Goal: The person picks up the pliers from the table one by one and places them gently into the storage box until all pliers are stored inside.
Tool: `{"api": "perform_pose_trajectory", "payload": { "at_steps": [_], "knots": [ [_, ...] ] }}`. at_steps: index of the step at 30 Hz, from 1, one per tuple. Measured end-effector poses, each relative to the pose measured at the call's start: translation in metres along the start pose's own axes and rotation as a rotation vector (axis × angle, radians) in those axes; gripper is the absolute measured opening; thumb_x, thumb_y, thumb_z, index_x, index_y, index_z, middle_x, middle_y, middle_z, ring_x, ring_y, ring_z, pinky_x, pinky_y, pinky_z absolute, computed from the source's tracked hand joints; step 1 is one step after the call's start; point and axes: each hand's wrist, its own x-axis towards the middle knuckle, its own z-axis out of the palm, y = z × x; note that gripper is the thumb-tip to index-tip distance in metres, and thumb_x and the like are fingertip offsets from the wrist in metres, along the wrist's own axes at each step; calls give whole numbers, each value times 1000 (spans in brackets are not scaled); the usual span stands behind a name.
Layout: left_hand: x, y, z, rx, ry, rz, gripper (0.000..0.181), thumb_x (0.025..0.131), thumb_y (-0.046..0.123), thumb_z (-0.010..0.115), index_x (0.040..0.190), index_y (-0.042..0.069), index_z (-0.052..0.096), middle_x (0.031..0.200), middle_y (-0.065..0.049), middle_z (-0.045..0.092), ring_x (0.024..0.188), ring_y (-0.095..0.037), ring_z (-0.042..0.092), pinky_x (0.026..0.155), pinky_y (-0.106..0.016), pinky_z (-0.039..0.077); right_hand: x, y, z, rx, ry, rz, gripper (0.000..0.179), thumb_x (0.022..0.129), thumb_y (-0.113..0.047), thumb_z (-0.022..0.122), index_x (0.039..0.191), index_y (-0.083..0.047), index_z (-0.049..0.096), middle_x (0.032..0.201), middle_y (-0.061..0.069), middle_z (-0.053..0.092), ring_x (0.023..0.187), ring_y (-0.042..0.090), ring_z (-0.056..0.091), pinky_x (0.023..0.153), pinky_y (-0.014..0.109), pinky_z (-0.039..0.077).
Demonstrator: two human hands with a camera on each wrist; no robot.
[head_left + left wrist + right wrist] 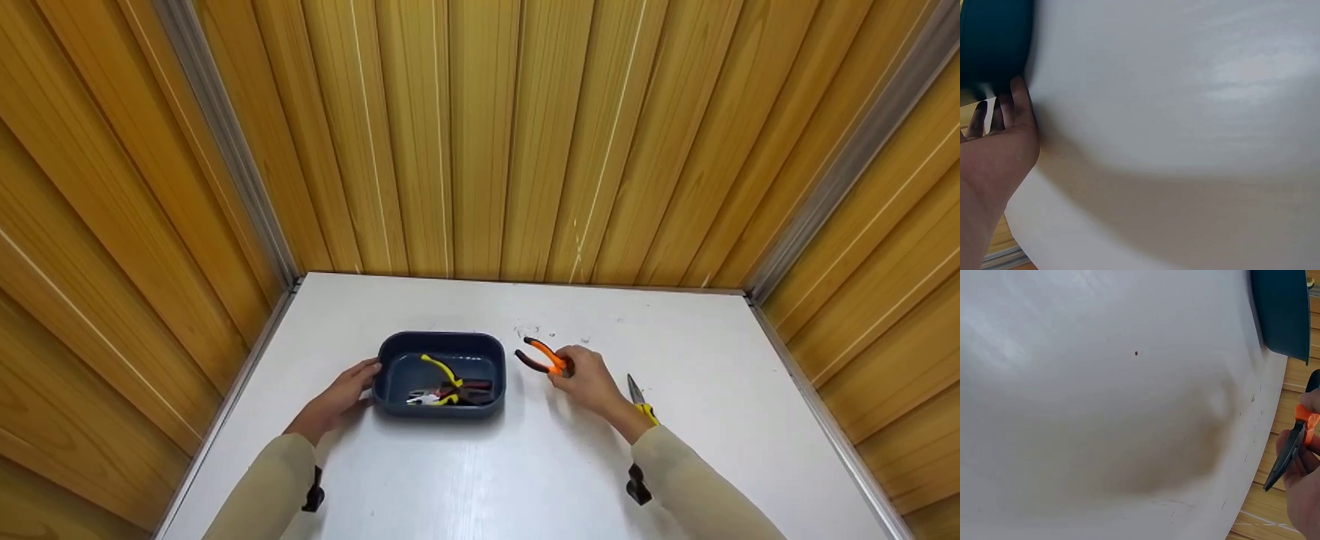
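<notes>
Here, hands (589, 381) (341, 394), right pinching pliers (555, 360) (orange-and-black), left touching blue bin (442, 412)

My left hand (345, 391): fingers touching left side of blue bin (442, 412)
My right hand (591, 381): gripping orange-black pliers (556, 368), handles toward bin
In bin: yellow-handled pliers (451, 373), other tools overlapping
By my right wrist: yellow-gripped pliers (636, 391) on white worktop (465, 480)
Back: wood-look wall (480, 150)

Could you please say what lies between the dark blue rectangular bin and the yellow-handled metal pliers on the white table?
The head view shows the right hand holding orange-and-black pliers between the bin and the yellow-handled pliers.
</notes>
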Motion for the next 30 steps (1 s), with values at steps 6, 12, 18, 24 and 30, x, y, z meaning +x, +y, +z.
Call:
{"api": "perform_pose_trajectory", "payload": {
  "at_steps": [6, 12, 18, 24, 30],
  "knots": [
    [1, -1, -1, 2, 0, -8, 64, 113, 37, 49, 165, 2, 32, 168, -25, 32, 158, -43, 26, 123, -57, 34, 3, -12, 3, 12, -23, -1, 30, 86, -7, 86, 113, -1, 74, 96, 4, 70, 83, 15, 62, 73, 31, 54],
    [2, -2, 0, -15, 0, 9, 62, 114, 35, 48, 163, 1, 34, 167, -26, 34, 157, -44, 28, 123, -59, 33, 6, -23, 7, 14, -55, 21, 32, 88, -9, 86, 117, -2, 74, 99, 3, 69, 85, 17, 60, 75, 33, 55],
    [1, -2, 0, -25, 6, -1, 62, 113, 34, 50, 164, 1, 34, 168, -26, 33, 157, -43, 27, 124, -58, 33, 10, -32, 13, 54, -65, -31, 31, 87, -7, 86, 115, -2, 74, 99, 4, 71, 83, 15, 63, 74, 30, 57],
    [1, -1, -1, -2, 3, 4, 64, 113, 36, 49, 164, 1, 32, 169, -27, 30, 157, -44, 25, 124, -59, 32, 16, -42, 19, 66, -71, -68, 30, 86, -7, 86, 113, -2, 73, 96, 4, 70, 83, 16, 63, 73, 30, 57],
    [1, -1, -1, 9, -7, 11, 64, 114, 36, 48, 165, 1, 31, 169, -27, 30, 158, -44, 26, 125, -59, 29, 18, -49, 25, 49, -81, -91, 29, 87, -10, 86, 113, -3, 74, 96, 3, 70, 83, 16, 63, 73, 29, 56]
  ]
}}
